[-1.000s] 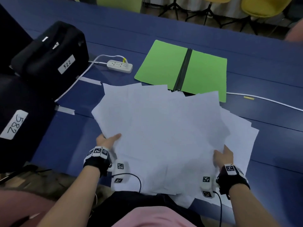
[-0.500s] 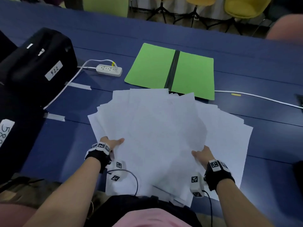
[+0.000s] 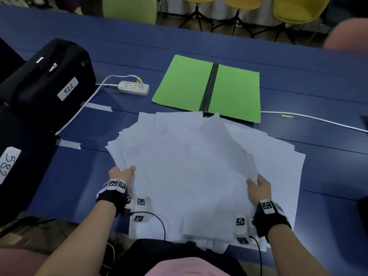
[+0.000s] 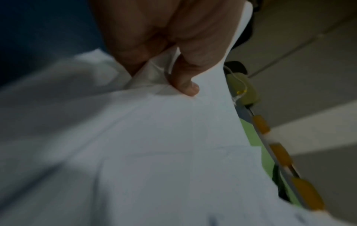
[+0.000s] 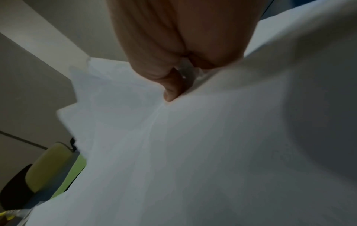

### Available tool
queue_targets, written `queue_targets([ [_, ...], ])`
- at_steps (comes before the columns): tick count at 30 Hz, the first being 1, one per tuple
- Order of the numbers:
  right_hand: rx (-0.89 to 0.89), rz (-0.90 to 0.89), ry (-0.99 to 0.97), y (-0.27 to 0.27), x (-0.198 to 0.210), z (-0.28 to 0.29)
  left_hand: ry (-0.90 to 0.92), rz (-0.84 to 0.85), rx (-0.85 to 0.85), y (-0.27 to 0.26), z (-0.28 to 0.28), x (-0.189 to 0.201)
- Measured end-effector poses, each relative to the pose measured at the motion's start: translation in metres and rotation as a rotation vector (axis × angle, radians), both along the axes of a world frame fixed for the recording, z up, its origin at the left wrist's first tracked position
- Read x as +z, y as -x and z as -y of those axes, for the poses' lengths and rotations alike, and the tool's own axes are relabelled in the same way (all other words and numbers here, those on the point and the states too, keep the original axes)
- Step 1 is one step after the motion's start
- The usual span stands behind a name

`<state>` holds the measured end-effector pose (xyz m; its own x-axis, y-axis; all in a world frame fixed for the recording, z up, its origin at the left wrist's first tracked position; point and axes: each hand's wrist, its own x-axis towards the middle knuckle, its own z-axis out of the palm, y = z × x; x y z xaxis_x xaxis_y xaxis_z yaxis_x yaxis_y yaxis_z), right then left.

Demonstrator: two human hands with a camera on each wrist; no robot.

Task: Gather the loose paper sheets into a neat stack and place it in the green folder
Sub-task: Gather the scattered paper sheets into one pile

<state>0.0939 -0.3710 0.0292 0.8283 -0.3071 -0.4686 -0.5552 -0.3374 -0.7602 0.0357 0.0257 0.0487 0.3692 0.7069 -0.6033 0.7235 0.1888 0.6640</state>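
A fanned pile of white paper sheets (image 3: 189,166) lies uneven on the blue table (image 3: 298,76), its near edge hanging over the table front. My left hand (image 3: 122,173) pinches the pile's left edge, thumb on top, fingers hidden beneath; in the left wrist view the thumb (image 4: 185,82) presses into the sheets (image 4: 154,145). My right hand (image 3: 258,188) pinches the upper sheets' right edge; several more sheets (image 3: 282,176) lie flat beyond it. The right wrist view shows its thumb (image 5: 172,90) on paper (image 5: 193,152). The green folder (image 3: 211,86) lies open just behind the pile.
A white power strip (image 3: 133,88) with its cable lies left of the folder. Two black cases with number labels (image 3: 47,82) stand along the left. A white cable (image 3: 318,119) runs across the right. Yellow chairs (image 3: 294,8) stand beyond the table's far edge.
The hands drew inward, squeezing the spread sheets into a narrower pile. The right hand shifted left and then a little back right along the upper sheets' edge, leaving lower sheets exposed on the right.
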Motion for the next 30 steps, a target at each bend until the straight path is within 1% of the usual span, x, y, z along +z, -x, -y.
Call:
queue_targets([
  [2,-0.035,-0.047,0.025,-0.002,-0.002,0.0,0.033,-0.04,-0.08,0.0,-0.008,-0.002],
  [3,-0.025,-0.083,0.069,-0.002,-0.002,-0.004,0.028,-0.1,-0.117,-0.001,-0.013,-0.012],
  [5,0.061,-0.151,0.154,0.0,-0.001,-0.02,0.069,-0.211,-0.158,0.001,-0.005,-0.012],
  [7,0.115,-0.166,0.163,0.001,0.0,-0.035,0.074,-0.281,-0.188,0.004,0.007,-0.004],
  [10,0.182,-0.178,0.146,-0.002,-0.003,-0.032,0.057,-0.299,-0.194,0.01,0.024,0.006],
  [11,0.177,-0.189,0.143,-0.003,-0.003,-0.025,0.07,-0.275,-0.181,0.012,0.025,0.007],
  [13,0.089,-0.166,0.183,-0.003,0.0,-0.006,0.159,-0.211,-0.088,0.013,0.024,0.004],
  [14,0.028,-0.146,0.222,-0.003,0.002,0.008,0.191,-0.2,-0.087,0.014,0.022,0.001],
  [15,-0.04,-0.16,0.275,-0.001,0.003,0.023,0.177,-0.199,-0.122,0.014,0.019,-0.002],
  [17,-0.169,-0.273,0.407,0.006,0.007,0.052,0.103,-0.308,-0.202,0.016,0.018,-0.003],
  [19,-0.24,-0.368,0.484,0.017,0.012,0.071,0.063,-0.378,-0.272,0.018,0.021,-0.004],
  [20,-0.256,-0.378,0.495,0.021,0.011,0.077,0.053,-0.385,-0.286,0.018,0.023,-0.002],
  [22,-0.25,-0.354,0.445,0.025,0.009,0.083,0.001,-0.396,-0.296,0.018,0.025,-0.005],
  [24,-0.227,-0.28,0.317,0.025,0.006,0.084,-0.045,-0.392,-0.285,0.015,0.032,-0.001],
  [26,-0.162,-0.239,0.214,0.024,0.007,0.078,-0.055,-0.385,-0.311,0.011,0.037,0.001],
  [29,-0.075,-0.262,0.085,0.023,0.008,0.062,-0.074,-0.367,-0.342,0.005,0.042,0.002],
  [30,-0.062,-0.264,0.071,0.023,0.008,0.057,-0.078,-0.326,-0.326,0.003,0.043,-0.002],
])
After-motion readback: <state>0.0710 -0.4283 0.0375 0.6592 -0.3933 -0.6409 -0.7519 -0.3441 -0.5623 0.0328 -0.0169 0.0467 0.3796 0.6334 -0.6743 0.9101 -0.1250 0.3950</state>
